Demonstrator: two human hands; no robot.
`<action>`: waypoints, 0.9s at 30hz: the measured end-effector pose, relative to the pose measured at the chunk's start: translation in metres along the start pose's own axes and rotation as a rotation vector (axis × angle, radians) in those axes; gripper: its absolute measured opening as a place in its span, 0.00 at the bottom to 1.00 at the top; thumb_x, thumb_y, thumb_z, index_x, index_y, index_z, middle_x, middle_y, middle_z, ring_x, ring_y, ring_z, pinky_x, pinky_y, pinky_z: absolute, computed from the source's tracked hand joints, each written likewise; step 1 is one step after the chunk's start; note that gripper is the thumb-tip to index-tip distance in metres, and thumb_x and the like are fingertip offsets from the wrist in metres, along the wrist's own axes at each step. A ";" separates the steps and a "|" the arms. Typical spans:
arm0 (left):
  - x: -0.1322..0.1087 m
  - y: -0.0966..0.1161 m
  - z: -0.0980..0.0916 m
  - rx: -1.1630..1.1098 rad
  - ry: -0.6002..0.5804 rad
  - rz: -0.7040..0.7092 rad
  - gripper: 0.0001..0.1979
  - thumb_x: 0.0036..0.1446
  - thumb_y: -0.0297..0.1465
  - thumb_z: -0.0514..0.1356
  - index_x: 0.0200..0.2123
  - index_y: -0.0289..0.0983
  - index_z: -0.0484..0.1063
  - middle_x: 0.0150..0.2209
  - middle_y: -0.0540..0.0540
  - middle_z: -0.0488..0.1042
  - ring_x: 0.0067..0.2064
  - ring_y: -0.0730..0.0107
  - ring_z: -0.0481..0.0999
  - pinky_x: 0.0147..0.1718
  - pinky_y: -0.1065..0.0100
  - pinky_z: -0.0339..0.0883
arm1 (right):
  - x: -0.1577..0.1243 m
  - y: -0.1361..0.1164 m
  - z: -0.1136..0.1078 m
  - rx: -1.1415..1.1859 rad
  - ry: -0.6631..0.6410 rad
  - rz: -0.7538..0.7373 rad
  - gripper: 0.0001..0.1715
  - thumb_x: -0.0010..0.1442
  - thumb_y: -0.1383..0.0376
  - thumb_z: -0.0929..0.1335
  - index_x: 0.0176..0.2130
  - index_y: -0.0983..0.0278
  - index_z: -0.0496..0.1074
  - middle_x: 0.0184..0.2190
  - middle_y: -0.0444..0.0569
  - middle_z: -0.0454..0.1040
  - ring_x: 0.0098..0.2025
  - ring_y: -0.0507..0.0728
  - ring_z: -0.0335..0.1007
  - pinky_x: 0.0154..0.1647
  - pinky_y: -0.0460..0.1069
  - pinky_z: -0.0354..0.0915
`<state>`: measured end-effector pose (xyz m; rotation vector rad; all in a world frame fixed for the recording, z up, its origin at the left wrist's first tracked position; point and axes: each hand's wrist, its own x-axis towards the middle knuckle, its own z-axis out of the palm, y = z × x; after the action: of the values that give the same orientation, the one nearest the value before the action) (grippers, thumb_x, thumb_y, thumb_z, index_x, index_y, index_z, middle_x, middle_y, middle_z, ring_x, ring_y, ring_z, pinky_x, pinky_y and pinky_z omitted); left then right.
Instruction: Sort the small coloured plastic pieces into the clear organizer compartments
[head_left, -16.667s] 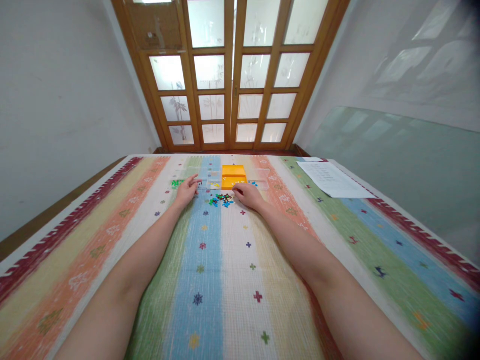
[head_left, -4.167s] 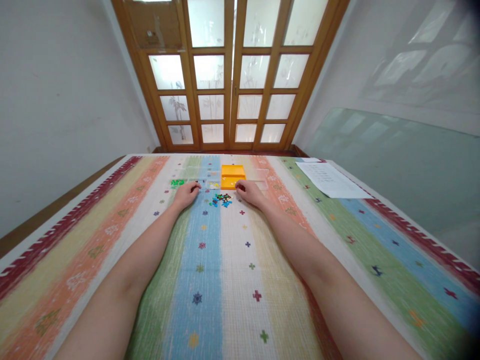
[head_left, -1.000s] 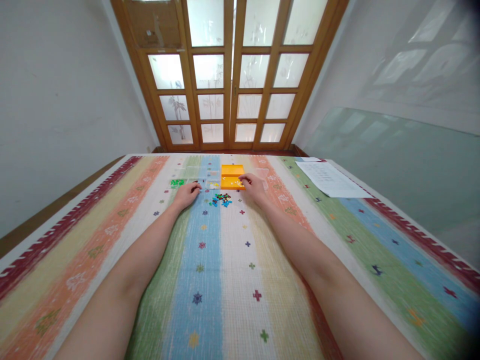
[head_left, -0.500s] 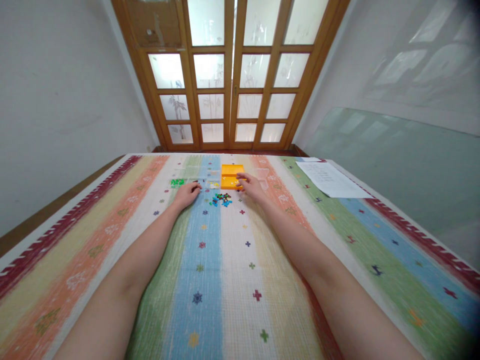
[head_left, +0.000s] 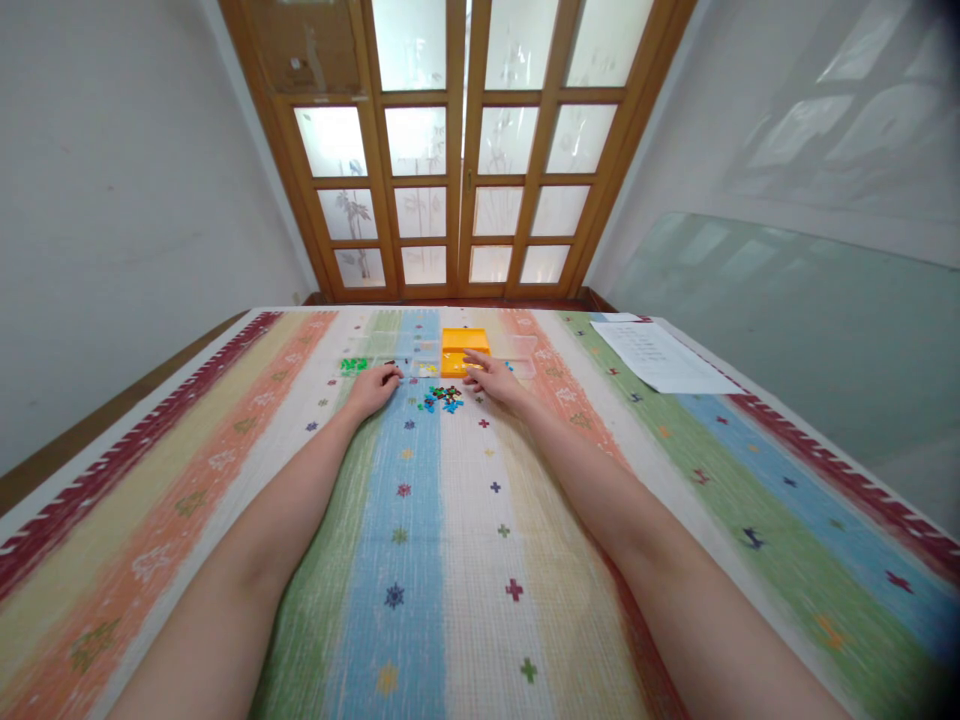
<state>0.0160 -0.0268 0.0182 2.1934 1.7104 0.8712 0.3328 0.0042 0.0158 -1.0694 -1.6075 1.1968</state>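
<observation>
A small pile of tiny coloured pieces [head_left: 442, 398] lies on the striped cloth [head_left: 450, 540] between my two hands. Behind it stands an orange tray [head_left: 461, 341], flanked by clear compartments; the left one [head_left: 375, 350] holds bright green pieces [head_left: 350, 365]. My left hand [head_left: 373, 388] rests on the cloth left of the pile with its fingers curled in, beside the clear compartment; anything inside them is too small to see. My right hand [head_left: 491, 378] lies right of the pile, fingers stretched leftward, tips at the front edge of the orange tray.
A printed sheet of paper [head_left: 660, 358] lies at the far right of the cloth. A clear compartment [head_left: 523, 350] sits right of the orange tray. Wooden glazed doors [head_left: 457, 150] stand beyond the table, and a glass panel [head_left: 787, 330] leans along the right wall.
My right hand has drawn back from over the orange tray, down and to the left towards the pile, with its fingers now stretched out. My left hand has stayed still.
</observation>
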 end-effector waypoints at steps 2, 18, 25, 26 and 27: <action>0.000 0.000 0.000 -0.003 0.003 0.001 0.14 0.61 0.33 0.57 0.45 0.42 0.82 0.40 0.46 0.83 0.41 0.58 0.79 0.45 0.61 0.70 | 0.001 0.000 0.000 -0.012 0.022 -0.018 0.27 0.66 0.61 0.69 0.63 0.57 0.72 0.59 0.55 0.75 0.38 0.53 0.77 0.34 0.47 0.74; 0.001 -0.006 0.004 0.012 0.005 0.036 0.14 0.63 0.34 0.56 0.44 0.40 0.81 0.41 0.46 0.83 0.41 0.60 0.79 0.42 0.63 0.68 | -0.001 -0.001 -0.004 -0.710 -0.218 -0.372 0.09 0.63 0.69 0.69 0.38 0.62 0.81 0.38 0.49 0.82 0.41 0.57 0.74 0.44 0.48 0.64; 0.001 -0.007 0.004 0.013 0.003 0.036 0.13 0.63 0.34 0.56 0.44 0.40 0.81 0.42 0.46 0.83 0.42 0.60 0.78 0.43 0.63 0.68 | -0.003 -0.007 -0.004 -0.804 -0.278 -0.471 0.08 0.62 0.70 0.69 0.40 0.64 0.81 0.39 0.50 0.79 0.43 0.57 0.72 0.46 0.49 0.61; 0.001 -0.006 0.004 0.015 0.001 0.034 0.13 0.63 0.34 0.56 0.44 0.40 0.81 0.41 0.46 0.83 0.42 0.60 0.78 0.43 0.63 0.68 | -0.004 -0.008 -0.004 -0.810 -0.278 -0.469 0.08 0.63 0.70 0.69 0.40 0.64 0.80 0.39 0.50 0.79 0.43 0.57 0.71 0.46 0.49 0.61; 0.001 -0.005 0.003 0.017 -0.001 0.035 0.13 0.63 0.33 0.56 0.44 0.40 0.81 0.41 0.46 0.82 0.42 0.60 0.78 0.44 0.63 0.68 | -0.004 -0.009 -0.004 -0.817 -0.275 -0.467 0.08 0.63 0.70 0.69 0.40 0.64 0.80 0.39 0.51 0.79 0.43 0.57 0.71 0.46 0.49 0.61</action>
<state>0.0138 -0.0238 0.0132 2.2413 1.6901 0.8671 0.3363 -0.0004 0.0247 -0.9234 -2.4943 0.3628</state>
